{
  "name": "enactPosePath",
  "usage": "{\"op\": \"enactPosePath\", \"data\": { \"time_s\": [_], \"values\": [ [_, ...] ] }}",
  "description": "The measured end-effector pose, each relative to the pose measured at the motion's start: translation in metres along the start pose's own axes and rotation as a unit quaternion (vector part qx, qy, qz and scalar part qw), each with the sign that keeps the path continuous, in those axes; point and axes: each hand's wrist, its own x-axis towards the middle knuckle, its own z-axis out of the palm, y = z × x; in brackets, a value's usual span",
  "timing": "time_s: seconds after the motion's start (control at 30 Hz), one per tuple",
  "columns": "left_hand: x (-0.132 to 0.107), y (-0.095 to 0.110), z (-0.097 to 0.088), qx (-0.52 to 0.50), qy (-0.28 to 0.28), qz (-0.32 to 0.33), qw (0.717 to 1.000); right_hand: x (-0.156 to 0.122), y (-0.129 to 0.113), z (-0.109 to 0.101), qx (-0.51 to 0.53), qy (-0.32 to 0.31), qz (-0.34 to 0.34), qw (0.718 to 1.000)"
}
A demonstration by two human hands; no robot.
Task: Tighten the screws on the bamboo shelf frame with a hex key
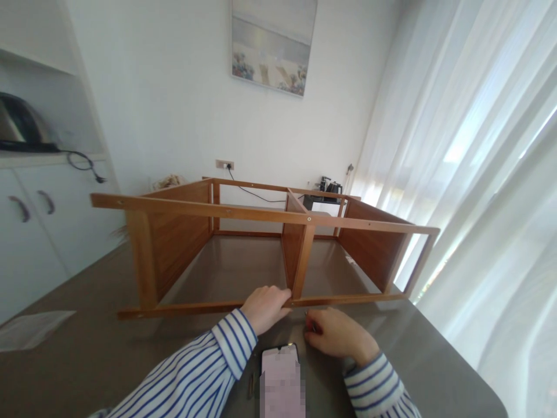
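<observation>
A brown wooden shelf frame (204, 211) lies on its side on the dark grey table (87, 354), open face up, with a middle divider (292, 241). My left hand (264, 307) rests on the frame's near bottom rail (191, 307) just left of the divider post, fingers curled over the rail. My right hand (337, 337) lies on the table just in front of the rail, fingers pinched shut on something small that I cannot make out. Both arms wear blue-and-white striped sleeves.
A phone (282, 380) lies on the table between my forearms. A clear plastic bag (32, 328) sits at the table's left edge. White cabinets (30, 232) stand to the left, sheer curtains (478, 191) to the right, a kettle (333, 188) by the far wall.
</observation>
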Motion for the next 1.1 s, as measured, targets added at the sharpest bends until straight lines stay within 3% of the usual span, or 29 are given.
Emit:
{"op": "enactPosePath", "data": {
  "time_s": [0.27, 0.53, 0.83, 1.0, 1.1],
  "values": [
    [0.001, 0.004, 0.006, 0.005, -0.010, 0.012, 1.000, 0.001, 0.004, 0.000, -0.008, 0.036, 0.023, 0.999],
    [0.003, 0.004, 0.017, 0.022, 0.015, 0.027, 0.999, 0.001, 0.003, 0.000, -0.013, 0.071, 0.032, 0.997],
    [0.002, 0.010, 0.020, 0.008, 0.001, 0.009, 1.000, 0.013, 0.003, 0.009, 0.005, 0.148, 0.070, 0.986],
    [-0.005, 0.011, 0.005, 0.006, 0.014, 0.000, 1.000, 0.020, 0.001, 0.015, 0.034, 0.183, 0.064, 0.981],
    [-0.022, 0.004, -0.016, 0.008, 0.066, -0.004, 0.998, 0.022, -0.001, 0.017, 0.054, 0.204, 0.049, 0.976]
  ]
}}
